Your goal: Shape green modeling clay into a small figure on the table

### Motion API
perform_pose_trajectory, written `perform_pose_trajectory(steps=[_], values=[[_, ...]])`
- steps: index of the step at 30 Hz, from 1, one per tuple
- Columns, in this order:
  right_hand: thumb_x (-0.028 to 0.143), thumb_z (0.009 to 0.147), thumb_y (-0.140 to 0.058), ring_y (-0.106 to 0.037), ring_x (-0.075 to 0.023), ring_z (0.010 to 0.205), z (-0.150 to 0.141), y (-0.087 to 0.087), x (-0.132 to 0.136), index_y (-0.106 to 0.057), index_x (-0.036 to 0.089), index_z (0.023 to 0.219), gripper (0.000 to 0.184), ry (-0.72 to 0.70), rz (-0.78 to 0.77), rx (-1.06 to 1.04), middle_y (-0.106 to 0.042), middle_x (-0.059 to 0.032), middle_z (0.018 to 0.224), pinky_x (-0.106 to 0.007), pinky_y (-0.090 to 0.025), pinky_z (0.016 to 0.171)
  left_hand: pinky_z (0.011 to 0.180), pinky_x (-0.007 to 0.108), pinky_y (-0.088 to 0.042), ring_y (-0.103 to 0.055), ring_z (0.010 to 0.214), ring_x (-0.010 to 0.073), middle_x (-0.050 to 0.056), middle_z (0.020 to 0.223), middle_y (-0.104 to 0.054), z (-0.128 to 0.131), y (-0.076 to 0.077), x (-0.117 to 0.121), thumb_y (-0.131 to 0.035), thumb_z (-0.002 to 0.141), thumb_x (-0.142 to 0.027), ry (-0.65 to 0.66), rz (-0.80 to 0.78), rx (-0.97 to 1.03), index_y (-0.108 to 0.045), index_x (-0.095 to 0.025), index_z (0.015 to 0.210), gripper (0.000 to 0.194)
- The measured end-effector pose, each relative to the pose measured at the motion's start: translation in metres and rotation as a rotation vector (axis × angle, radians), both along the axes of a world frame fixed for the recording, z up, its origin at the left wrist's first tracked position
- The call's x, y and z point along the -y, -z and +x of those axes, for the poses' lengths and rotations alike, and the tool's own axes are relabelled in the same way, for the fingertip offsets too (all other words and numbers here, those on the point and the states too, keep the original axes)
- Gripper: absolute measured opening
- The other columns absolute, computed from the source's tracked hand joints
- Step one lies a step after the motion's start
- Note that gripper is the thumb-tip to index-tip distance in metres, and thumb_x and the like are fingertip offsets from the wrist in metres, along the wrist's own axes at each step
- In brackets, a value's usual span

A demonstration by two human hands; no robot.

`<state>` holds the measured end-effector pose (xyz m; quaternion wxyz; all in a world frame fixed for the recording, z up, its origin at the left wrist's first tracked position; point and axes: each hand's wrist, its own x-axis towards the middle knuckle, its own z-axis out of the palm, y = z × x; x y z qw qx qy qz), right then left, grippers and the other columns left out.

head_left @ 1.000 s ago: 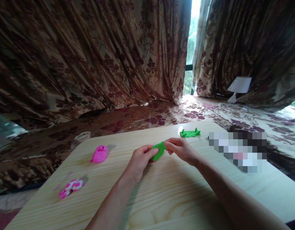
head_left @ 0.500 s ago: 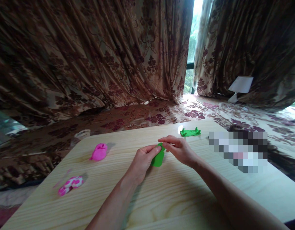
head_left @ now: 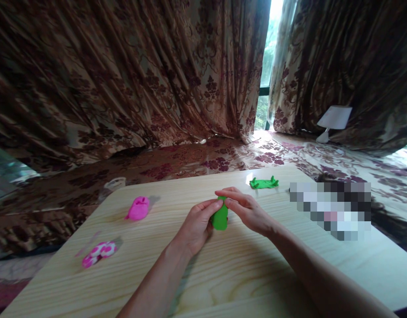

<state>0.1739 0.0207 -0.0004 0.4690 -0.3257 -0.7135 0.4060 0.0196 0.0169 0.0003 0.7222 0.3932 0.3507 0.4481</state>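
Note:
A flat green piece of modelling clay [head_left: 220, 218], longer than it is wide, is held up above the table. My left hand [head_left: 198, 221] grips its left side, thumb on the face towards me and fingers behind. At the top edge, the thumb and fingertips of my right hand [head_left: 248, 210] pinch the same piece. Beyond my right hand, a green clay shape [head_left: 265, 183] with small upright prongs at its ends lies on the table. A pink slipper-like clay piece [head_left: 138, 209] rests to the left, with a pink-and-white spotted clay piece [head_left: 99, 253] nearer to me.
The pale wood-grain table [head_left: 239, 274] has a blurred-out patch [head_left: 336, 210] over its right side. A clear container [head_left: 112, 187] stands just past the far left corner. Behind are a white lamp [head_left: 335, 117] and long patterned curtains [head_left: 157, 66].
The green clay piece has turned more upright and now faces me more squarely. My right thumb and fingers have closed in on its top edge. The view has shifted slightly.

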Motion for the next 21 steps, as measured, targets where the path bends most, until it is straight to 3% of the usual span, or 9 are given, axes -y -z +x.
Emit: perform_pose_trajectory(steps=[9, 16, 21], values=[[0.028, 0.087, -0.046, -0.047, -0.0171, 0.110, 0.0014, -0.0021, 0.0014, -0.061, 0.023, 0.112, 0.029, -0.045, -0.030, -0.009, -0.051, -0.0054, 0.116, -0.032, -0.037, 0.097, 0.059, 0.022, -0.041, -0.055, 0.061, 0.0101, 0.004, 0.073, -0.066, -0.0013, 0.0045, -0.0013, -0.067, 0.071, -0.031, -0.004, 0.024, -0.068, -0.069, -0.014, 0.092, 0.027], [0.040, 0.093, -0.027, -0.050, -0.0179, 0.106, -0.0041, 0.0020, 0.0023, -0.058, 0.025, 0.116, 0.041, -0.048, -0.150, -0.110, -0.053, -0.0051, 0.119, -0.033, -0.044, 0.086, 0.060, 0.022, -0.040, -0.056, 0.061, 0.0100, 0.004, 0.075, -0.068, 0.0004, -0.0005, -0.0022, -0.067, 0.070, -0.032, -0.044, 0.014, -0.083, -0.070, -0.015, 0.089, 0.025], [0.041, 0.093, -0.025, -0.048, -0.0180, 0.110, -0.0057, 0.0042, 0.0040, -0.059, 0.025, 0.116, 0.044, -0.010, -0.102, -0.064, -0.052, -0.0050, 0.122, -0.033, -0.041, 0.089, 0.059, 0.023, -0.040, -0.056, 0.060, 0.0117, 0.005, 0.072, -0.068, 0.0004, -0.0035, -0.0012, -0.067, 0.069, -0.035, -0.068, 0.040, -0.110, -0.070, -0.015, 0.089, 0.027]])
